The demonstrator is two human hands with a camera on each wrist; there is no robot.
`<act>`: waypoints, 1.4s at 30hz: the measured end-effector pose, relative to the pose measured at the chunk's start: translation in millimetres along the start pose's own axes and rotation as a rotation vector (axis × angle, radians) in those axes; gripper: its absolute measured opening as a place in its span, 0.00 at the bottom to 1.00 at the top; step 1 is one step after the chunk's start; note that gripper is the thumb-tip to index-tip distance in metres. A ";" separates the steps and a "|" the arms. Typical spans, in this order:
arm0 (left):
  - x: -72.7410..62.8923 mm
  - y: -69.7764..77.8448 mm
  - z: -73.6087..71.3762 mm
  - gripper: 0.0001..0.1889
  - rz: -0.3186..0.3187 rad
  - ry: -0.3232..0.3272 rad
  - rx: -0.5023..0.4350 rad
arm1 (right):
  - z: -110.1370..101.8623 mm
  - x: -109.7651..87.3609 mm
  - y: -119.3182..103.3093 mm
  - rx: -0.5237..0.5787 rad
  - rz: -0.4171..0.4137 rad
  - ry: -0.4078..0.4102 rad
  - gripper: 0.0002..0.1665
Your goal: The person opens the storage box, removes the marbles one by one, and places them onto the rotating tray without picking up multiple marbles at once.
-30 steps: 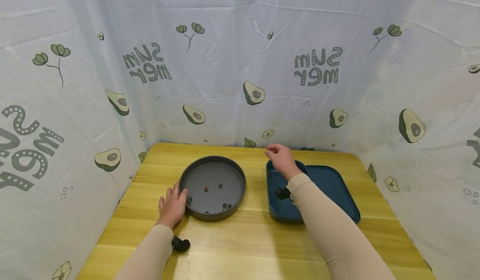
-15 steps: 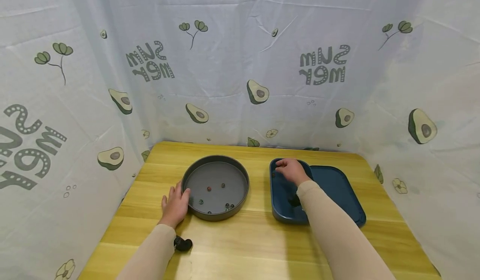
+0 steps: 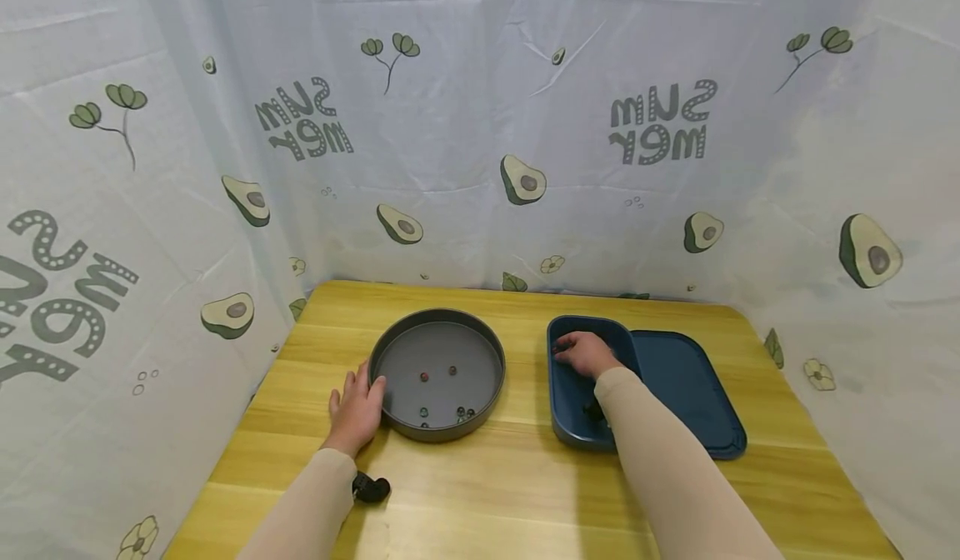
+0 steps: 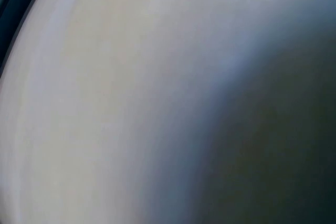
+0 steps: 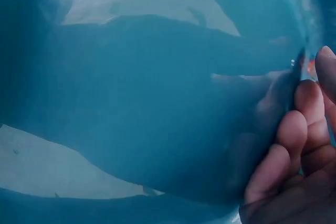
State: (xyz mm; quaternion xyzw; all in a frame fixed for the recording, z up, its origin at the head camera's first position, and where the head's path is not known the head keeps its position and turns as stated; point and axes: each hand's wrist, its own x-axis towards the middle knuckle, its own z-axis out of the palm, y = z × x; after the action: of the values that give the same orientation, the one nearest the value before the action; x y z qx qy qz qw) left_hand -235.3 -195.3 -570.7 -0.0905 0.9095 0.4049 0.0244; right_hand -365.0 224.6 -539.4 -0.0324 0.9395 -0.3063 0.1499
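My left hand (image 3: pixel 356 417) rests against the left side of a round dark grey pan (image 3: pixel 382 347), thumb over the rim and other fingers spread outside. Several small marbles lie on the pan's floor, among them a red marble (image 3: pixel 424 377) and a greenish marble (image 3: pixel 423 412). Down inside a deep blue box (image 3: pixel 557 406), my right hand (image 3: pixel 587 353) pinches at a small marble by the far left wall. In the right wrist view its fingers (image 5: pixel 291 129) are curled, with an orange-red marble (image 5: pixel 311 67) showing at the thumb and fingertip.
A flat blue lid or tray (image 3: pixel 686 393) lies right of the box, partly behind the right forearm. Both containers stand on a yellow wooden table (image 3: pixel 480 493). A patterned white curtain (image 3: pixel 450 127) hangs around the table's back and sides. The left wrist view is mostly blurred.
My right hand has come down from above the box's far edge into the box, fingers now at the marble. A greenish marble has rolled right from the pan's left wall. The left hand stays.
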 end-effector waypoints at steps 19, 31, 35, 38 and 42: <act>-1.0 1.5 -2.2 0.34 -0.003 -0.011 0.000 | 13.5 1.8 3.7 0.036 0.009 0.031 0.16; -1.8 3.3 -0.5 0.34 0.001 0.026 -0.017 | 12.5 -3.4 2.2 0.045 -0.009 0.030 0.15; -3.1 4.1 -0.6 0.34 0.000 0.021 -0.018 | 12.6 -3.1 2.5 0.051 -0.002 0.035 0.16; -3.9 4.6 -1.1 0.34 0.001 0.020 -0.017 | 13.8 -2.7 3.1 0.055 0.006 0.035 0.16; -3.3 3.6 -1.7 0.34 -0.005 0.006 -0.009 | 14.5 -3.1 3.3 0.043 -0.002 0.030 0.16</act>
State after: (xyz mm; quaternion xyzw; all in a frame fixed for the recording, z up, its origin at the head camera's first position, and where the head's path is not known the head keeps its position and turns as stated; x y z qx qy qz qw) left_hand -232.7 -193.7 -566.5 -0.0942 0.9075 0.4087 0.0225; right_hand -357.5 219.5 -551.6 -0.0256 0.9347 -0.3273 0.1360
